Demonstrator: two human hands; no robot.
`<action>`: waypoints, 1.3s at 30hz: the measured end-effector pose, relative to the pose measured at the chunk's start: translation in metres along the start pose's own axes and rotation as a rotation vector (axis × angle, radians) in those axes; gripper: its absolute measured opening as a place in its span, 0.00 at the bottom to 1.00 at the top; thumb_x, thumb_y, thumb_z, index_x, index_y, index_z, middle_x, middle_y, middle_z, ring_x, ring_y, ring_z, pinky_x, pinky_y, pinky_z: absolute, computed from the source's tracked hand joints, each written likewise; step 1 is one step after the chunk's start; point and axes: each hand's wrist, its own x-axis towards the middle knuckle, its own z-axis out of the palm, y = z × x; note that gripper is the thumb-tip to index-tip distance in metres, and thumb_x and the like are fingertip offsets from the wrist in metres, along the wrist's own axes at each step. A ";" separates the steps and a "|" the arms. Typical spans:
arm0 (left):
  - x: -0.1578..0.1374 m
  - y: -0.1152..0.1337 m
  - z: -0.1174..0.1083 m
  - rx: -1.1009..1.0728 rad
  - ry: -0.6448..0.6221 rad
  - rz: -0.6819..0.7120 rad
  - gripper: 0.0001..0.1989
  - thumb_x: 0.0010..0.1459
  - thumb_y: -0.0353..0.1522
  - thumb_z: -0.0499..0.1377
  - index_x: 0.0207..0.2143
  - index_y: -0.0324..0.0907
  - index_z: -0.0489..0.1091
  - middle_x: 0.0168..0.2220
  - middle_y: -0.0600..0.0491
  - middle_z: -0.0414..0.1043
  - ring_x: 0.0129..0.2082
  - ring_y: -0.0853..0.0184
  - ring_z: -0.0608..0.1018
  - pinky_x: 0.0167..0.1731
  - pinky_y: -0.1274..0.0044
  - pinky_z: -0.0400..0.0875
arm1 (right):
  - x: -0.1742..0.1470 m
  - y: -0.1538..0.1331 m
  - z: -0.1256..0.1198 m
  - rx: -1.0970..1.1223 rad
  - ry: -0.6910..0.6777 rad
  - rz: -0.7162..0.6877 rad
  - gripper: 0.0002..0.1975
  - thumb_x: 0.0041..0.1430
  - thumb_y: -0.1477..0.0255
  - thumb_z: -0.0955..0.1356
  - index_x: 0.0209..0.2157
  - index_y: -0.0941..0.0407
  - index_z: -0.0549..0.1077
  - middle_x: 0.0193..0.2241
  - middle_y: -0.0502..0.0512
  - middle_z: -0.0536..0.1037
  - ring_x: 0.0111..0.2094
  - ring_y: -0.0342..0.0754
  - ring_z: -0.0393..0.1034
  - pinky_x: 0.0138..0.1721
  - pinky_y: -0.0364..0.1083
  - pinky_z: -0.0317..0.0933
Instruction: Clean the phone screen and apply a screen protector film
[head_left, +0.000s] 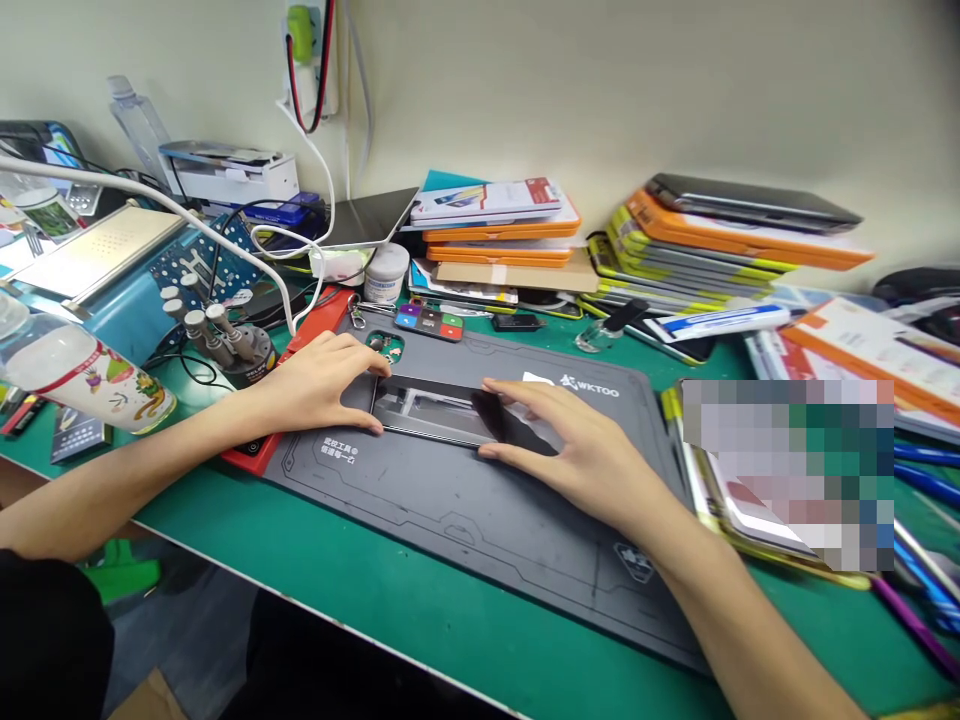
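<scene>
A smartphone with a dark, glossy face lies on a grey work mat, a bright reflection across its screen. At its left end, my left hand has thumb and fingers closed about the corners. Holding the right end by its long edges is my right hand, thumb on the near side and fingers on the far side. The phone's underside is hidden. Just beyond my left fingertips, small parts sit in a round recess of the mat.
A red device borders the mat's left side. Screwdrivers in a round holder and a patterned cup stand further left. Stacked boxes line the wall. A glass bottle stands behind the mat; phone-like panels lie right.
</scene>
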 end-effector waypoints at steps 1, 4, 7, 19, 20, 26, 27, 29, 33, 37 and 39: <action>0.000 0.000 0.000 0.015 0.001 0.008 0.32 0.63 0.50 0.75 0.60 0.43 0.74 0.60 0.44 0.81 0.62 0.53 0.77 0.65 0.65 0.68 | 0.000 0.000 0.000 0.005 0.000 0.004 0.32 0.71 0.46 0.73 0.68 0.47 0.76 0.63 0.61 0.84 0.61 0.65 0.80 0.63 0.65 0.74; -0.001 -0.001 0.000 0.060 0.010 0.018 0.34 0.63 0.51 0.74 0.63 0.42 0.74 0.61 0.43 0.81 0.62 0.52 0.77 0.65 0.64 0.67 | 0.000 0.001 0.000 0.019 -0.003 0.014 0.32 0.70 0.47 0.74 0.68 0.47 0.76 0.64 0.61 0.83 0.62 0.65 0.79 0.64 0.66 0.74; -0.002 -0.002 0.001 0.100 0.034 0.036 0.35 0.63 0.53 0.73 0.63 0.42 0.75 0.61 0.42 0.81 0.63 0.51 0.76 0.66 0.63 0.67 | 0.000 0.001 0.000 0.020 -0.006 0.012 0.32 0.70 0.47 0.74 0.68 0.47 0.76 0.63 0.61 0.84 0.63 0.65 0.79 0.65 0.67 0.74; -0.004 0.002 -0.001 0.300 0.073 0.097 0.34 0.67 0.58 0.66 0.59 0.40 0.80 0.57 0.39 0.83 0.58 0.49 0.78 0.62 0.62 0.68 | 0.001 -0.002 -0.002 -0.025 -0.014 0.008 0.31 0.71 0.48 0.72 0.68 0.47 0.76 0.63 0.62 0.84 0.61 0.66 0.81 0.63 0.67 0.75; -0.004 0.002 -0.001 0.306 0.071 0.104 0.33 0.68 0.58 0.66 0.60 0.41 0.80 0.56 0.40 0.83 0.58 0.50 0.78 0.61 0.62 0.68 | 0.002 -0.003 -0.002 -0.025 -0.013 0.010 0.31 0.71 0.47 0.72 0.68 0.47 0.76 0.63 0.62 0.84 0.61 0.66 0.81 0.63 0.67 0.75; -0.003 0.002 -0.001 0.293 0.066 0.128 0.32 0.69 0.57 0.65 0.60 0.42 0.81 0.58 0.40 0.83 0.58 0.50 0.78 0.62 0.61 0.69 | 0.002 -0.005 -0.003 0.010 -0.011 0.029 0.31 0.71 0.46 0.72 0.67 0.47 0.77 0.62 0.62 0.84 0.61 0.66 0.80 0.64 0.67 0.74; -0.003 0.002 -0.001 0.288 0.065 0.125 0.32 0.69 0.57 0.66 0.60 0.41 0.81 0.58 0.40 0.82 0.58 0.49 0.78 0.62 0.60 0.69 | 0.002 -0.005 -0.002 0.014 -0.010 0.029 0.31 0.71 0.46 0.72 0.67 0.47 0.77 0.62 0.61 0.84 0.61 0.66 0.80 0.64 0.67 0.74; -0.004 0.002 -0.001 0.277 0.061 0.118 0.32 0.69 0.57 0.66 0.60 0.41 0.81 0.58 0.40 0.82 0.58 0.49 0.77 0.62 0.60 0.69 | 0.001 -0.004 -0.002 0.021 -0.003 0.026 0.31 0.71 0.46 0.72 0.67 0.48 0.77 0.63 0.61 0.84 0.61 0.66 0.80 0.64 0.67 0.74; -0.004 0.000 -0.001 0.263 0.062 0.128 0.32 0.69 0.56 0.67 0.59 0.39 0.81 0.57 0.39 0.82 0.59 0.49 0.77 0.62 0.60 0.70 | 0.000 -0.003 -0.001 0.027 0.013 0.020 0.32 0.71 0.46 0.73 0.67 0.49 0.77 0.63 0.62 0.84 0.61 0.66 0.80 0.64 0.67 0.74; -0.002 -0.001 0.000 0.225 0.061 0.131 0.31 0.68 0.56 0.67 0.57 0.40 0.81 0.56 0.40 0.82 0.58 0.50 0.78 0.61 0.61 0.71 | 0.000 -0.004 -0.001 0.029 0.006 0.023 0.31 0.71 0.47 0.73 0.67 0.48 0.77 0.63 0.62 0.84 0.62 0.66 0.80 0.64 0.67 0.74; -0.001 -0.001 0.001 0.203 0.059 0.145 0.30 0.68 0.55 0.67 0.57 0.41 0.81 0.55 0.42 0.83 0.57 0.51 0.78 0.61 0.61 0.71 | 0.001 -0.004 -0.002 0.026 0.001 0.023 0.31 0.71 0.48 0.73 0.67 0.48 0.77 0.63 0.62 0.84 0.62 0.66 0.80 0.64 0.67 0.74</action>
